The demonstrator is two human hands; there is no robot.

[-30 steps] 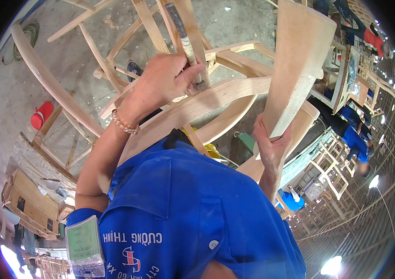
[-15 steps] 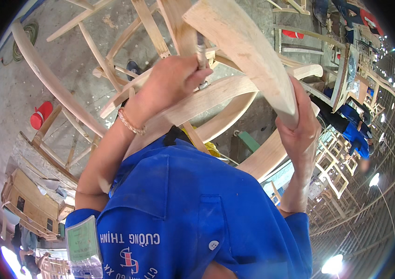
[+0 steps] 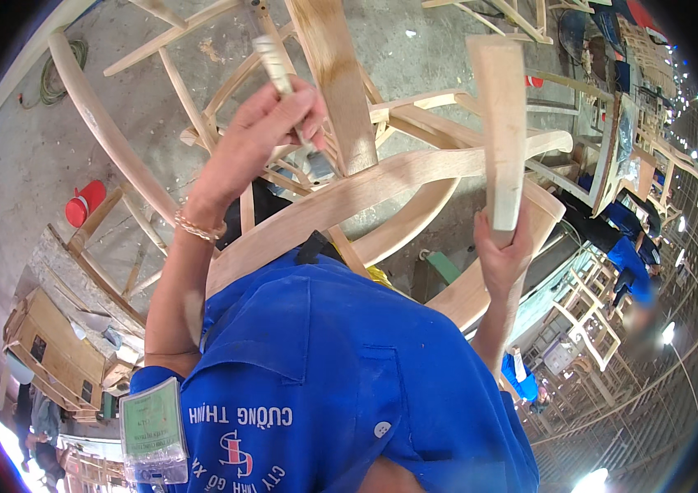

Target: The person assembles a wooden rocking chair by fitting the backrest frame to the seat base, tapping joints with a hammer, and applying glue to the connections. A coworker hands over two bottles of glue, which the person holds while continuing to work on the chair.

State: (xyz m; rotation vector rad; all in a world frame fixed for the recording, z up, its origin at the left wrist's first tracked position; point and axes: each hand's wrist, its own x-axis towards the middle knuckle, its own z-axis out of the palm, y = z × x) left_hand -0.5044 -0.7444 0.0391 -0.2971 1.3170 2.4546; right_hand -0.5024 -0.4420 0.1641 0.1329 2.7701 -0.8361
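Observation:
My left hand [image 3: 271, 123] is closed around a slim hand tool [image 3: 275, 66] with a pale, wrapped-looking handle. Its dark lower end points down toward the wooden frame, and its exact kind is unclear. In my right hand [image 3: 503, 255] is a thick, curved wooden piece [image 3: 499, 123], gripped at its lower end and held nearly upright. Between my hands, close to my body, lies a curved wooden rail [image 3: 382, 177]. A broad, flat wooden post [image 3: 332, 74] meets it from the far side. The left hand is above this framework, clear of the rail.
Bare wooden chair frames [image 3: 110, 131] stand on the concrete floor to the left. A red container [image 3: 84, 204] is beside them. A wooden box [image 3: 57, 353] lies at lower left. People in blue [image 3: 633, 259] are at the right, among more frames.
My left hand has lifted the tool away from the rail, moving left and farther out. My right hand has swung the wooden piece from a slant to nearly upright, uncovering the rail.

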